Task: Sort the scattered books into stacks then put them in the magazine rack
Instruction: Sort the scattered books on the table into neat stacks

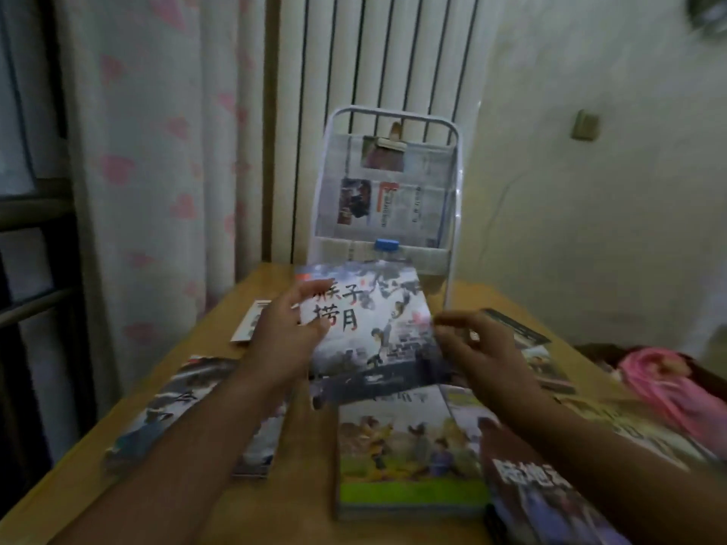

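I note both hands gripping the grey ink-painted book (369, 328) mid-frame, left hand (283, 336) on its left edge, right hand (476, 344) on its right, long axis pointing up-frame toward the magazine rack (387, 190) directly beyond.

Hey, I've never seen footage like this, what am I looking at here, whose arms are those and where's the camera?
There is no machine here. The one picture comes from a camera worn on a person's head, looking forward and down, so the two bare arms are the wearer's own. The left hand and right hand hold up a grey picture book by its side edges, above a wooden table. More books lie scattered on the table, among them a green-edged book near the middle. At the table's far end stands a white magazine rack with papers already in it.
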